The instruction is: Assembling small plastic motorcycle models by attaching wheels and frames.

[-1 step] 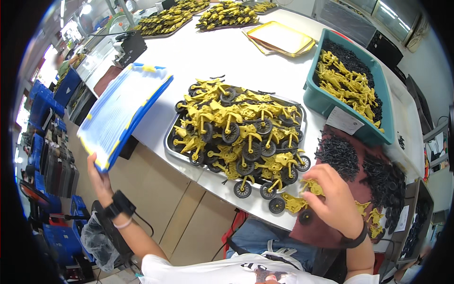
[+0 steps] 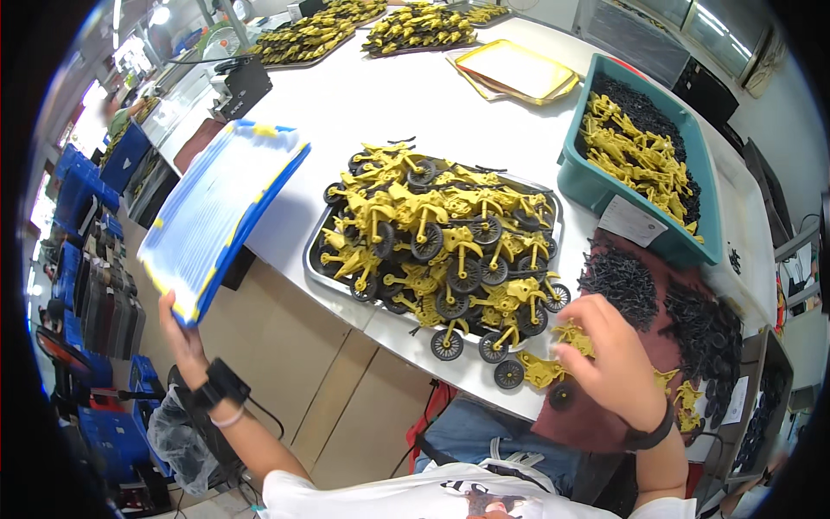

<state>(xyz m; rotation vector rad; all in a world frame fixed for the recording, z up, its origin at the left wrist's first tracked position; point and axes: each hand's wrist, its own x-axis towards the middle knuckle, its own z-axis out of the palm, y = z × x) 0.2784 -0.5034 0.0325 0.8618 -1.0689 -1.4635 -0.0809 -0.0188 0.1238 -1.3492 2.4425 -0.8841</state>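
Note:
My left hand grips the lower corner of a blue-and-white tray with yellow patches on its rim, held tilted beside the table's left edge. A metal tray on the table bears a heap of yellow-and-black toy motorcycles with black wheels. Right of that heap is my right hand, its fingers loosely curved and thumb apart. A yellow toy motorcycle part shows in the gap between finger and thumb, seemingly behind them. Beside the hand lie another yellow part and a loose black wheel.
A teal bin of yellow and black parts stands at the right. Small black parts lie piled on a maroon cloth. Yellow trays and heaped motorcycles stand farther back. Blue crates line the left.
The blue-and-white tray and my left hand have sunk slightly. My right hand has barely shifted, and the heap on the metal tray looks the same.

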